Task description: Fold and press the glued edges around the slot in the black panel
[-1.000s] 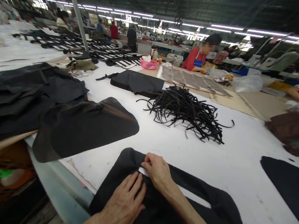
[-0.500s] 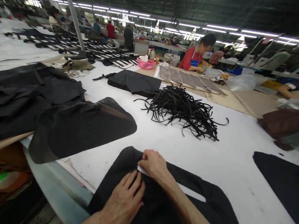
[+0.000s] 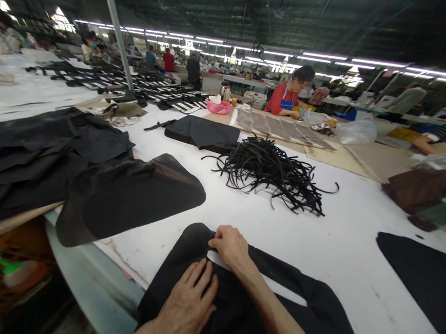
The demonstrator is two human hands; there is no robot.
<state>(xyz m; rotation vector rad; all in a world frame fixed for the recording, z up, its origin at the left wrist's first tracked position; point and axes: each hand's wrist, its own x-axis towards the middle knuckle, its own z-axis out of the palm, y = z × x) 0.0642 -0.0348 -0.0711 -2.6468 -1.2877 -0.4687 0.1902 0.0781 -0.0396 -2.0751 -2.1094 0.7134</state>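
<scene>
A black cut fabric piece (image 3: 311, 318) with a long white slot lies on the white table (image 3: 348, 244) right in front of me. My left hand (image 3: 186, 308) rests flat on it with the fingers stretched out, just below the slot's left end. My right hand (image 3: 230, 247) is curled, pinching the fabric edge at the slot's left end. What its fingertips grip beyond the fabric is hidden.
A tangled heap of black strips (image 3: 272, 173) lies in the middle of the table. Rounded black panels (image 3: 128, 195) and stacked black fabric (image 3: 34, 152) are at the left, another black piece (image 3: 426, 275) at the right. A person in red (image 3: 286, 97) works at the far side.
Both hands stay on the black piece; the right hand has crept slightly along the slot's end. The view has tilted a little.
</scene>
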